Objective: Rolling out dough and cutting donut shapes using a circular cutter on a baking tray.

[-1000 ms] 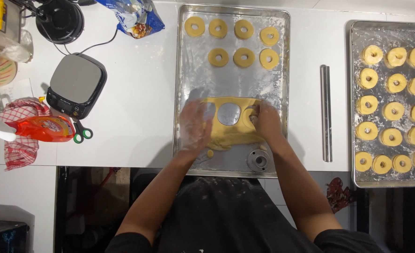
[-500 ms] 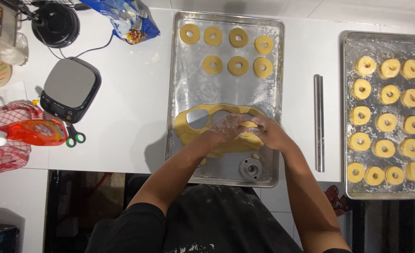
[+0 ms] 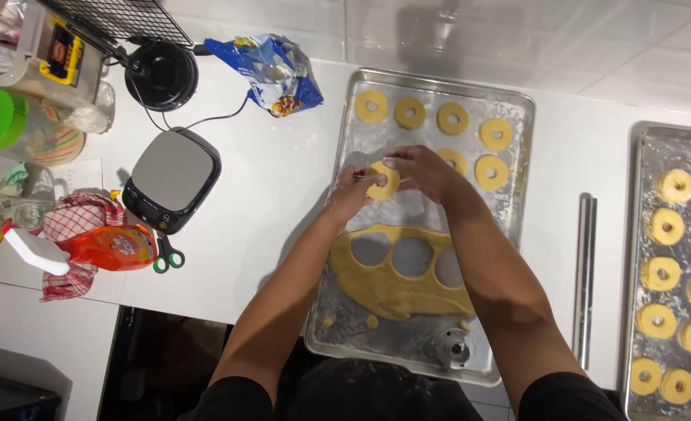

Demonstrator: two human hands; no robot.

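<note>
Kitchen scale (image 3: 172, 178): on the tabletop (image 3: 267, 203), left of the tray.
Left hand (image 3: 351, 192): fingers closed on the dough ring (image 3: 382, 181).
Dough ring: held over the baking tray (image 3: 517, 101), between both hands.
Right hand (image 3: 421, 170): pinching the same ring.
Dough sheet (image 3: 384, 284): flat on tray, three holes cut.
Rolling pin (image 3: 584, 281): right of tray.

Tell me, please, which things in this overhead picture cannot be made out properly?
- Dough ring, head view: partly covered by the left hand and right hand.
- Right-hand tray: cut off by the picture's right edge, so its rings cannot be counted.
- Dough sheet: both forearms cover its ends.
- Metal cutter: too small for detail.
</note>
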